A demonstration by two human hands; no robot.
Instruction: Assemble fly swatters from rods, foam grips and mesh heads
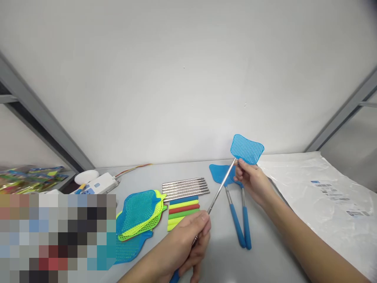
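Observation:
My left hand [188,241] is closed around the lower end of a thin metal telescopic rod [219,190] with a blue grip. The rod slants up to the right. At its top sits a blue mesh fly-swatter head [246,149], which my right hand [255,179] pinches at its base. The swatter is held above the grey table [265,251]. Below my right hand lie two finished blue swatters [238,218] with blue handles.
A row of metal rods with coloured foam handles [184,204] lies left of centre. Loose blue and yellow-green mesh heads [138,216] are stacked further left. A white device with wires [97,184] sits at the back left. Clear plastic bags [321,196] cover the right side.

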